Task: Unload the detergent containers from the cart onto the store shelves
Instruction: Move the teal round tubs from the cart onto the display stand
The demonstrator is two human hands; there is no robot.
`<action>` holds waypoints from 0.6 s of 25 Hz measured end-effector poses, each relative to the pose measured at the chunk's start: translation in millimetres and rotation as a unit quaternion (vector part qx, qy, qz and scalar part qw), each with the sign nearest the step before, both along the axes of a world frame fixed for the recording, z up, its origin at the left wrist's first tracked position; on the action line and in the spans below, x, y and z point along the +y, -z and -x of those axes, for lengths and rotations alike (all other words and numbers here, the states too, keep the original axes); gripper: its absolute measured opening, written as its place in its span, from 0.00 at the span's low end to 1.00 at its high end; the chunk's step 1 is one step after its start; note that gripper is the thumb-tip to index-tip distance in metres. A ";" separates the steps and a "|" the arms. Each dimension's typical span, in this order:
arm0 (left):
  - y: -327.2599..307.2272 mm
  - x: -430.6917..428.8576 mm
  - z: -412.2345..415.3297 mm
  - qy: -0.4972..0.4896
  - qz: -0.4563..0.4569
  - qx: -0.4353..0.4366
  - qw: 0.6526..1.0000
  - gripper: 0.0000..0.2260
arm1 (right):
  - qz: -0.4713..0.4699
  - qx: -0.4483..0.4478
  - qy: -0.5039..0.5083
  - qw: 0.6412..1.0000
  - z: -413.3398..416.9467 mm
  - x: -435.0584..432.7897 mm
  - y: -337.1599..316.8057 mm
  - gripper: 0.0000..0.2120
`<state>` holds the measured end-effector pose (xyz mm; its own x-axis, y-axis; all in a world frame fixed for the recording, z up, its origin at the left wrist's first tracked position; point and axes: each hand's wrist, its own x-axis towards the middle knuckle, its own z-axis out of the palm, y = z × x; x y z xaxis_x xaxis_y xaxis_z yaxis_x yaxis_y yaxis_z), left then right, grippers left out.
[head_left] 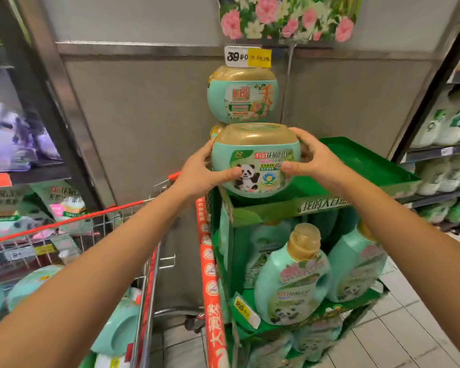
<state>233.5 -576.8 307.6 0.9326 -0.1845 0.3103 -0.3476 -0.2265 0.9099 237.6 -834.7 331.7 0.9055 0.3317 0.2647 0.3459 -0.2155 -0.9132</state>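
Detergent tub sits between curled fingers. Both thumbs press on its front label and the other fingers wrap its sides, so the left hand and right hand grip it together. The label, facing the camera, reads "7+2" and "立白" above a panda. The tub is upright, gold lid up, wider than tall. It is at the front edge of the green top shelf, before another tub under a "39.90" tag. The cart stands to the left.

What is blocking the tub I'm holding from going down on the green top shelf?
Nothing visible. The left hand and right hand hold the tub at the front left corner of the green top shelf. The stacked tubs stand right behind it, and the shelf to its right shows bare.
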 end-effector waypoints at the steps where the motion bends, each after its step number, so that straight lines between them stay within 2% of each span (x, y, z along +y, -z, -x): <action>1: 5.1 -1.1 -4.0 -0.006 -0.006 0.004 1.000 0.36 | 0.000 0.004 -0.005 1.000 -9.4 -2.4 5.8 0.31; 4: 16.2 -6.8 -7.7 -0.013 0.006 0.019 1.000 0.36 | -0.004 0.023 -0.020 1.000 -26.7 -7.9 21.1 0.38; 9: 29.9 -20.5 -8.7 -0.047 0.033 0.001 0.998 0.41 | -0.006 0.035 -0.025 0.999 -35.9 -17.9 36.1 0.43; 15: 35.7 -23.1 -7.4 -0.048 0.022 0.010 0.999 0.44 | 0.022 0.031 0.007 0.999 -34.3 -25.7 44.8 0.50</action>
<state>240.9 -599.9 271.9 0.9517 -0.0795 0.2966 -0.3070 -0.2175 0.9265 271.8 -860.4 286.9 0.9240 0.3297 0.1936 0.2861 -0.2602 -0.9222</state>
